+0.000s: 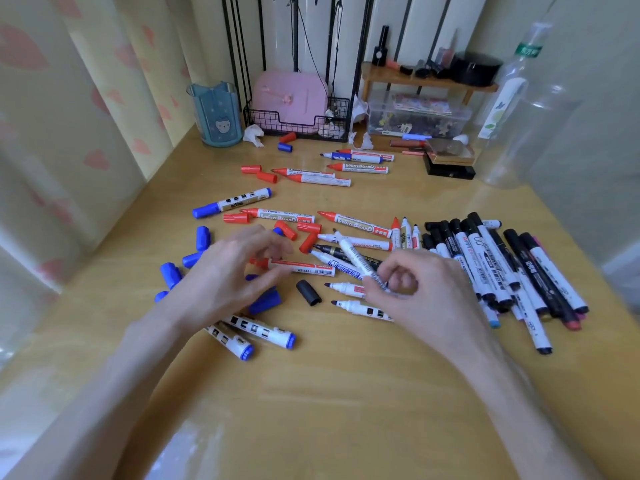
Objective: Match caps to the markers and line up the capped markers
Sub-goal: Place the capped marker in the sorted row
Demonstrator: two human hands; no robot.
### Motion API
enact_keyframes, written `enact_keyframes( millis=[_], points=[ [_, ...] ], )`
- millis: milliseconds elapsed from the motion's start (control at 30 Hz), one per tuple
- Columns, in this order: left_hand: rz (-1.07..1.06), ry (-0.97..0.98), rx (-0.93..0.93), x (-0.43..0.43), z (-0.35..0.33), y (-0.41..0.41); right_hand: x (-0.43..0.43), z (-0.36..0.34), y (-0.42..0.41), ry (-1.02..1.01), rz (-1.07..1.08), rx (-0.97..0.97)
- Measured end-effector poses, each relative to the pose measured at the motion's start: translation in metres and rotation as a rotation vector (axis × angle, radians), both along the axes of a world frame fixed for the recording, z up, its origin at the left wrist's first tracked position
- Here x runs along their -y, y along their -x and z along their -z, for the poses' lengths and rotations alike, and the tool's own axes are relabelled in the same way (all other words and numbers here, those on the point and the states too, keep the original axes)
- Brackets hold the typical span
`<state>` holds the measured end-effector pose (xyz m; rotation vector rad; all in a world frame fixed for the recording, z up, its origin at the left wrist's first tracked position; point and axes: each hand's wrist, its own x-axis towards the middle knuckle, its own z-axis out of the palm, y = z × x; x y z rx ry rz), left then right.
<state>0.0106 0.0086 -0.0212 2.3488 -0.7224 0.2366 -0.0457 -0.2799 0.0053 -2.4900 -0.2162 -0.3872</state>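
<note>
Loose markers and caps lie across the wooden desk (346, 375). My right hand (412, 289) grips an uncapped white marker (356, 256) whose tip points up and away to the left. My left hand (235, 271) hovers with relaxed fingers over blue caps (202, 237) and a red uncapped marker (301, 268), holding nothing. A black cap (309, 292) lies between the two hands. Capped black markers (502, 265) lie side by side at the right. Red caps (308, 233) and red uncapped markers (353, 223) sit in the middle.
Further red markers (318, 176) lie towards the back. A teal pen cup (218, 112), a wire basket with a pink box (291, 98), a clear storage box (419, 116) and a plastic bottle (512, 109) stand along the back and right. Two blue-ended markers (256, 332) lie under my left wrist.
</note>
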Motion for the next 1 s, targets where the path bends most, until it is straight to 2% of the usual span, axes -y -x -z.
enact_keyframes(
  millis=[167,333,433,600,1000],
  points=[
    [0.098,-0.164,-0.023,0.013,0.006,-0.002,0.023,-0.004,-0.003,-0.078,-0.061,-0.124],
    [0.084,-0.220,-0.002,0.019,0.011,-0.004,0.020,0.000,-0.005,-0.040,-0.085,-0.097],
    [0.055,-0.092,0.012,0.019,0.008,-0.002,0.021,0.001,-0.006,-0.041,-0.082,-0.058],
    [0.020,0.181,-0.100,0.019,-0.004,0.002,0.023,-0.001,-0.005,-0.029,-0.085,0.013],
    [0.051,0.206,-0.104,0.029,-0.005,0.009,0.018,0.004,-0.007,0.091,-0.125,0.108]
  ],
)
